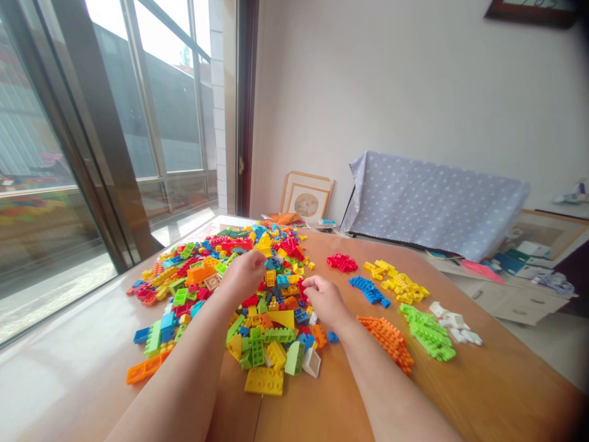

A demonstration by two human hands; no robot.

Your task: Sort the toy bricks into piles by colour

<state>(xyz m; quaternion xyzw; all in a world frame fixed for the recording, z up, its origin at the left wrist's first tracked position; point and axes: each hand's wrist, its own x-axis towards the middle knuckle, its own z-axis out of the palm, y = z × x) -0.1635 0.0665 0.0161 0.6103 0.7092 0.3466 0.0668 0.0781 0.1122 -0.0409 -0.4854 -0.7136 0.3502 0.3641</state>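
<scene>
A wide heap of mixed toy building bricks (278, 334) covers the left and middle of the wooden table (294, 417). My left hand (248, 271) is over the heap, its fingers curled in beside a yellow brick (264, 244); whatever they hold is hidden. At the heap's right edge is my right hand (323, 297), thumb and forefinger apart, close to small red and blue bricks. Nearest to me lies a flat yellow brick (264, 381). An orange brick (146, 368) rests left of my left forearm.
Right of the heap, bricks lie grouped by colour: red (342, 263), blue (369, 291), yellow (405, 286), orange (387, 342), green (427, 333) and white (455, 322). A glass window (175, 110) borders the left side. Beyond the table hangs a dotted cloth (432, 196).
</scene>
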